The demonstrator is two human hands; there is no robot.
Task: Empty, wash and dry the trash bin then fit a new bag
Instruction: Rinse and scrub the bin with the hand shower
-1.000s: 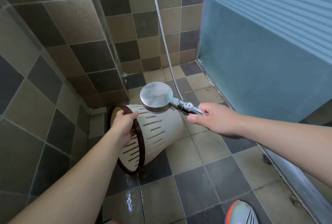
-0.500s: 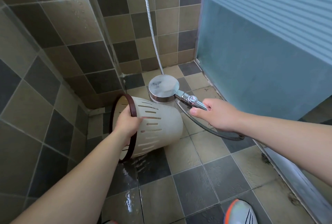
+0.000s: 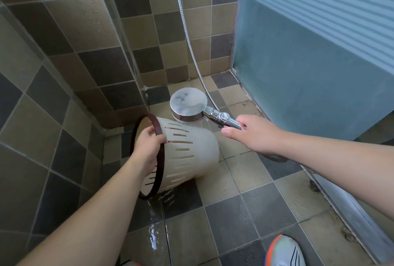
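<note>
Head | wet tiled shower floor point(image 3: 266, 212) | left hand point(image 3: 147, 148) grips bin point(image 3: 191, 154) rim | right hand point(image 3: 255, 135) grips showerhead point(image 3: 188, 103)

Checkered brown-grey tiled walls point(image 3: 89, 31), wet matching tiled floor point(image 3: 266, 208), frosted blue glass door point(image 3: 309, 63) at right.

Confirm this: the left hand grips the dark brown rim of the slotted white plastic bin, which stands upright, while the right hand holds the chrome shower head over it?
Not quite. In the head view the slotted white plastic bin lies tipped on its side, not upright. The left hand does grip its dark brown rim, and the right hand holds the chrome shower head over it.
</note>
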